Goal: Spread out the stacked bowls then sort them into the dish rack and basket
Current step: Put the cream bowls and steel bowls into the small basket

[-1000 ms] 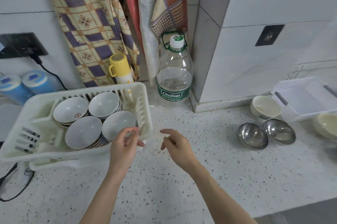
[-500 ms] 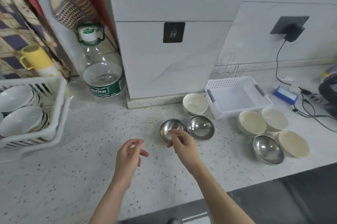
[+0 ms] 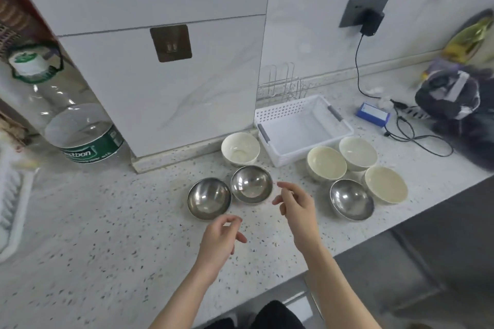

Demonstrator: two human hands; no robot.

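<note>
Three steel bowls lie single on the speckled counter: one (image 3: 209,198) just beyond my left hand (image 3: 219,240), one (image 3: 251,184) touching it on the right, a third (image 3: 351,203) farther right. Several cream bowls stand apart: one (image 3: 240,148) by the wall, others (image 3: 326,162) (image 3: 357,152) (image 3: 386,184) beside the empty white basket (image 3: 303,128). My right hand (image 3: 294,203) hovers just right of the middle steel bowl, fingers loosely curled, holding nothing. My left hand is also empty. The white dish rack (image 3: 13,211) shows only as an edge at far left.
A large clear water bottle (image 3: 72,125) stands at back left beside the tiled pillar. A wire rack (image 3: 284,82) sits behind the basket. A blue box (image 3: 372,114), black cables (image 3: 417,138) and a dark bag (image 3: 454,98) crowd the right end. The counter's front edge runs close below my wrists.
The view has swung right, away from the dish rack filled with bowls, to the spread-out bowls and basket. Both empty hands moved right with it, nearing the steel bowls.
</note>
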